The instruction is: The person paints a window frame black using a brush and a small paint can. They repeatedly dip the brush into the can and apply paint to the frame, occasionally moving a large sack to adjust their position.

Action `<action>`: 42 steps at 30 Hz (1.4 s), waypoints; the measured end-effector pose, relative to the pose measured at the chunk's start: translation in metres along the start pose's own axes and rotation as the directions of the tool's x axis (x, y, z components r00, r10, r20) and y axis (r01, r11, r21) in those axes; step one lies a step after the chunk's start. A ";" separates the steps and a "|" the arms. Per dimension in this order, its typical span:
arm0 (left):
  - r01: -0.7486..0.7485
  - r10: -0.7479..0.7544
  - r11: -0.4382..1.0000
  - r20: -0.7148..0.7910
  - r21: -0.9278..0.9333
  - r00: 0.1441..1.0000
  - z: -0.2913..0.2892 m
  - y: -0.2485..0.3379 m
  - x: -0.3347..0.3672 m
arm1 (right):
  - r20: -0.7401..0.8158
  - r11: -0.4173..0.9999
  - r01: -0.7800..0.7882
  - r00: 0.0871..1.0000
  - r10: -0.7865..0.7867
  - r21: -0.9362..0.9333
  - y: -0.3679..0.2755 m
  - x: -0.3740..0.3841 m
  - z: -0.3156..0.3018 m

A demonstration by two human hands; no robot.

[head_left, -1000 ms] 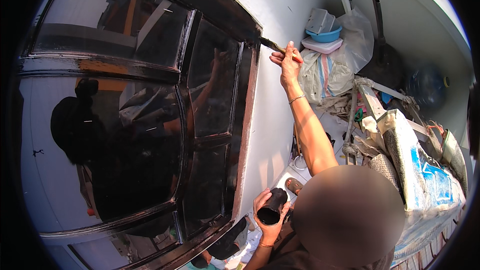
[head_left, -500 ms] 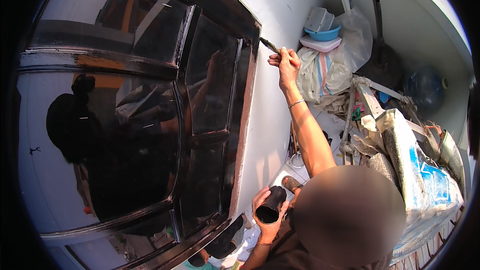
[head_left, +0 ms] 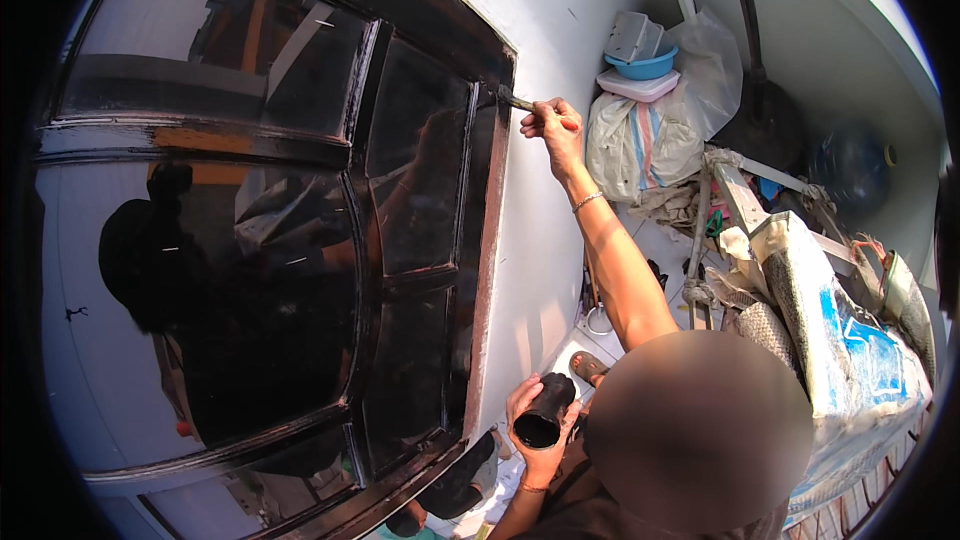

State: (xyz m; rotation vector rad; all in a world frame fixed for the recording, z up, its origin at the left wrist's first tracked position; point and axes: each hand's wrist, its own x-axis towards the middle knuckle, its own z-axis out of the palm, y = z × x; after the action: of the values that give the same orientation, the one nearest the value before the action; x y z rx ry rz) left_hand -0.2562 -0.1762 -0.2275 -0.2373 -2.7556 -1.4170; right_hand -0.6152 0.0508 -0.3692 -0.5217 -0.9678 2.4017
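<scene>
My right hand point(head_left: 556, 130) is raised with its fingers closed round the handle of a paintbrush point(head_left: 514, 101). The dark bristle end meets the black frame of a glass-paned door or window point(head_left: 488, 155), near its upper right corner. Lower down, my left hand point(head_left: 540, 455) wraps round a black cup-shaped container point(head_left: 549, 398). Its open mouth tilts toward the view, and its inside is dark; the contents cannot be made out. Dark glossy panes point(head_left: 270, 340) reflect a person's outline. A brownish bare patch point(head_left: 200, 140) shows on the crossbar.
A white wall point(head_left: 540, 220) adjoins the frame. To the right are a blue basin point(head_left: 643, 64), stuffed sacks point(head_left: 640, 145), a ladder point(head_left: 738, 195), a large white-and-blue bag point(head_left: 850, 340) and a round blue bottle point(head_left: 850, 165). A sandalled foot point(head_left: 588, 368) stands on white tiles.
My right hand and the paintbrush have moved left and slightly down, from the frame's outer edge onto its face. My left hand keeps hold of the container with little movement.
</scene>
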 end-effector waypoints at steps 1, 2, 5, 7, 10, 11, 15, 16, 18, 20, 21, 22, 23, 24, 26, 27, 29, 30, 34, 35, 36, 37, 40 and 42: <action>-0.006 0.006 1.000 0.009 0.004 1.000 0.000 0.000 0.000 | 0.039 0.999 -0.041 0.998 0.042 -0.028 0.000 -0.006 -0.004; 0.000 0.000 1.000 0.002 0.005 1.000 -0.002 0.001 -0.001 | 0.083 0.995 -0.091 0.992 0.095 -0.051 0.002 -0.018 -0.002; 0.008 -0.008 1.000 -0.011 0.003 1.000 -0.004 0.002 -0.003 | 0.108 0.977 -0.165 0.978 0.181 -0.137 -0.010 -0.035 -0.013; 0.006 -0.006 1.000 -0.005 0.003 1.000 -0.004 0.002 -0.001 | 0.000 0.996 -0.085 0.996 0.085 -0.008 -0.011 -0.022 -0.019; -0.005 0.005 1.000 0.009 -0.007 1.000 0.000 0.004 0.004 | -0.116 0.997 0.056 0.992 -0.049 0.056 -0.008 0.008 -0.012; -0.007 0.007 1.000 0.014 -0.001 1.000 -0.001 0.005 0.004 | -0.050 0.997 0.019 0.999 -0.015 0.076 -0.004 0.009 -0.009; -0.011 0.011 1.000 0.006 0.017 1.000 -0.006 0.007 0.000 | 0.160 0.957 -0.211 0.956 0.244 -0.200 -0.003 -0.023 -0.016; -0.009 0.009 1.000 -0.005 0.021 1.000 -0.007 0.008 -0.001 | 0.188 0.935 -0.264 0.932 0.310 -0.236 -0.004 -0.025 -0.019; -0.012 0.012 0.999 0.004 0.030 1.000 -0.006 0.004 0.000 | 0.085 0.982 -0.186 0.978 0.189 -0.045 -0.008 -0.011 -0.028; -0.016 0.016 0.999 0.011 0.034 1.000 -0.006 0.003 0.002 | -0.040 0.996 -0.030 0.999 0.034 0.085 -0.010 0.015 -0.026; -0.023 0.023 0.999 0.007 0.031 1.000 -0.004 0.004 0.003 | -0.070 0.994 -0.002 0.998 0.010 0.108 -0.010 0.030 -0.019; -0.030 0.030 0.999 0.005 0.027 1.000 -0.003 0.005 0.004 | -0.101 0.991 0.027 0.995 -0.014 0.129 -0.008 0.040 -0.014; -0.036 0.035 0.999 0.004 0.029 0.999 -0.002 0.004 0.004 | -0.079 0.994 -0.003 0.997 0.012 0.112 -0.005 0.043 -0.008; -0.042 0.042 0.999 0.005 0.030 0.999 -0.001 0.003 0.003 | -0.056 0.996 -0.037 0.998 0.041 0.083 -0.001 0.042 -0.005; -0.046 0.046 0.998 0.012 0.040 0.999 -0.003 0.002 0.002 | 0.023 0.995 -0.101 0.995 0.101 -0.002 0.009 0.021 -0.009; -0.044 0.044 0.998 0.004 0.050 0.999 -0.006 0.002 0.001 | 0.077 0.988 -0.141 0.986 0.146 -0.065 0.009 0.006 -0.010; -0.046 0.047 0.997 -0.007 0.060 0.999 -0.009 0.000 -0.001 | 0.101 0.964 -0.242 0.962 0.254 -0.114 0.004 -0.007 -0.021; -0.048 0.048 0.997 -0.005 0.066 0.999 -0.008 0.000 0.000 | 0.099 0.965 -0.250 0.961 0.257 -0.081 0.001 -0.006 -0.028; -0.050 0.048 0.996 0.029 0.068 0.998 -0.005 0.000 0.003 | -0.082 0.997 0.028 0.996 -0.022 0.077 -0.012 0.036 -0.023; -0.051 0.049 0.996 0.034 0.067 0.998 -0.005 0.000 0.004 | -0.084 0.994 0.055 0.995 -0.048 0.089 -0.011 0.046 -0.016; -0.051 0.049 0.997 0.038 0.061 0.998 -0.005 0.000 0.003 | -0.090 0.995 0.053 0.995 -0.045 0.089 -0.009 0.052 -0.008; -0.051 0.049 0.997 0.043 0.053 0.998 -0.004 0.000 0.002 | -0.052 0.998 0.028 0.998 -0.026 0.049 -0.005 0.051 -0.004; -0.046 0.044 0.997 0.036 0.060 0.998 -0.006 0.003 0.001 | 0.113 0.995 -0.088 0.989 0.093 -0.049 0.007 0.033 -0.004; -0.043 0.042 0.997 0.022 0.062 0.999 -0.005 0.004 0.002 | 0.129 0.992 -0.116 0.984 0.121 -0.050 -0.001 0.032 -0.021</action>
State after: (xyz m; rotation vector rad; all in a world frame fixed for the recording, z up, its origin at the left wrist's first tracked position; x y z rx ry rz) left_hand -0.2576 -0.1779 -0.2212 -0.3085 -2.7885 -1.3234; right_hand -0.6304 0.0808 -0.3880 -0.4522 -1.0736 2.5535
